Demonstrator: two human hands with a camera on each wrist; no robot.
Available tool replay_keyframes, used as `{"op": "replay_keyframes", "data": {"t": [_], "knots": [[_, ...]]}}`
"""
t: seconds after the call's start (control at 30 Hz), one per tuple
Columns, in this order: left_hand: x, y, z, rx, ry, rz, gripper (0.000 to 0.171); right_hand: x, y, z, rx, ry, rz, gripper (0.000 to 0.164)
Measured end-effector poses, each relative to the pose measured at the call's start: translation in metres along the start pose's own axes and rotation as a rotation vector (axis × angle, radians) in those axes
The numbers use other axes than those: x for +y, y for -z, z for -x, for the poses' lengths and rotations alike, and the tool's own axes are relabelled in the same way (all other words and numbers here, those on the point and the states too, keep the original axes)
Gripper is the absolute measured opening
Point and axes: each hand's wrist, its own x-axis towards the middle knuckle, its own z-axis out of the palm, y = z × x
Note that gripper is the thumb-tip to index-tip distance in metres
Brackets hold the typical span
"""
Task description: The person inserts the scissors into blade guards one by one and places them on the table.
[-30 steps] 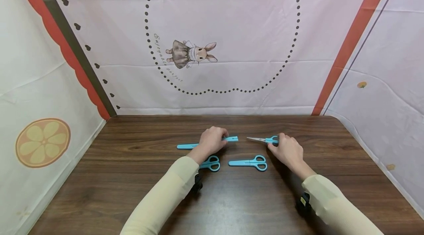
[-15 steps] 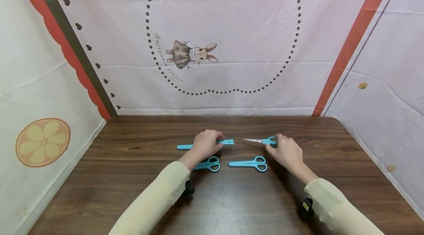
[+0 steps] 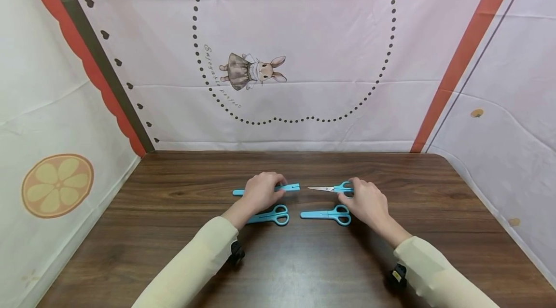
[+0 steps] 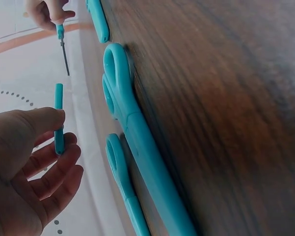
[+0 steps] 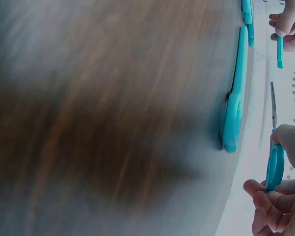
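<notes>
My left hand (image 3: 260,193) pinches a light-blue scissors sheath (image 3: 292,187) between thumb and fingers, with one end pointing right. In the left wrist view this sheath (image 4: 59,103) is held in the air. My right hand (image 3: 367,203) grips the blue handles of a bare pair of scissors (image 3: 320,188), blades closed and pointing left. The blade tip and the sheath's end face each other, a small gap apart. The right wrist view shows the thumb against the scissor handle (image 5: 276,167), with fingers behind it.
Sheathed blue scissors (image 3: 274,215) lie near my left wrist, and another sheathed pair (image 3: 326,214) lies to their right. Behind my left hand a third sheathed pair (image 3: 238,192) is mostly hidden. The brown wooden table (image 3: 295,264) meets a printed cloth (image 3: 321,57) at the back.
Both hands have moved left, the left one carrying the sheath and the right one the scissors. The gap between blade tip and sheath is slightly narrower.
</notes>
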Motion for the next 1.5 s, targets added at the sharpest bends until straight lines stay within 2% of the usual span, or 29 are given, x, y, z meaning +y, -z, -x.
{"op": "replay_keyframes", "data": {"t": [0.53,0.7,0.93,1.2,1.5], "knots": [[-0.009,0.005,0.017,0.037,0.01,0.035,0.016,-0.019,-0.002,0.003,-0.02,0.037,-0.002,0.05],[-0.011,0.005,0.022,0.055,0.006,0.015,0.015,-0.023,-0.002,0.005,-0.007,0.059,-0.01,0.049],[-0.013,0.005,0.031,0.085,-0.024,0.021,0.016,-0.028,-0.005,0.006,0.004,0.093,-0.012,0.048],[-0.015,0.005,0.039,0.09,-0.036,0.05,0.017,-0.031,-0.007,0.008,0.001,0.09,-0.019,0.049],[-0.018,0.003,0.044,0.116,-0.064,0.052,0.015,-0.038,-0.008,0.01,0.009,0.11,-0.017,0.046]]}}
